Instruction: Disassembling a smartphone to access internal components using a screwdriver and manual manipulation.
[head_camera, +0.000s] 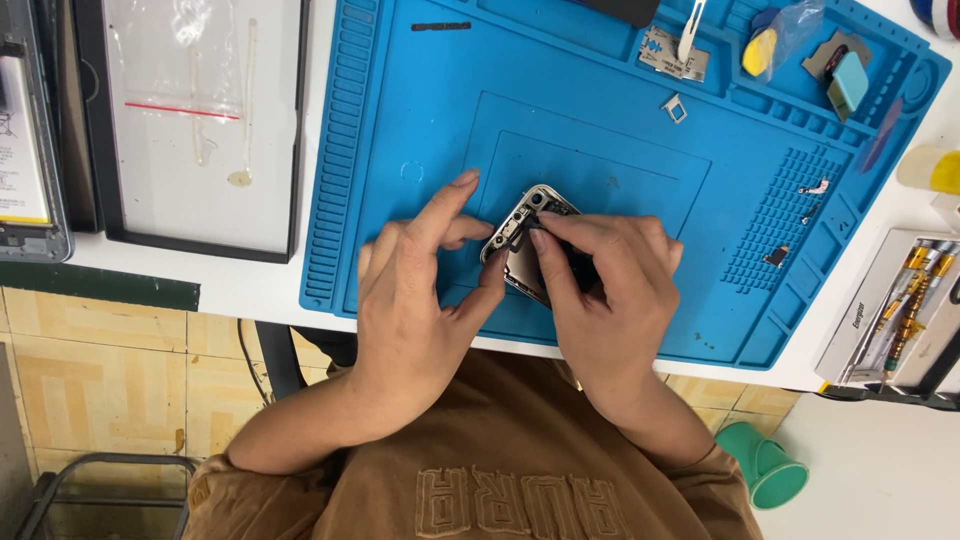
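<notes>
An opened phone (523, 232) with a silver frame and exposed insides lies on the blue work mat (400, 120), near the mat's front middle. My left hand (415, 300) grips the phone's left edge, thumb against the frame and index finger stretched out over the mat. My right hand (600, 290) covers the phone's right part, with thumb and forefinger pinching a small dark piece at its top corner. Most of the phone's body is hidden under my right hand.
On the mat's far edge lie a small metal plate (672, 55), a SIM tray (676, 108), a yellow pick in a bag (765, 45) and a teal block (850, 80). A black-framed tray (195, 120) sits left, a bit set box (895, 305) right, a green cup (765, 465) below.
</notes>
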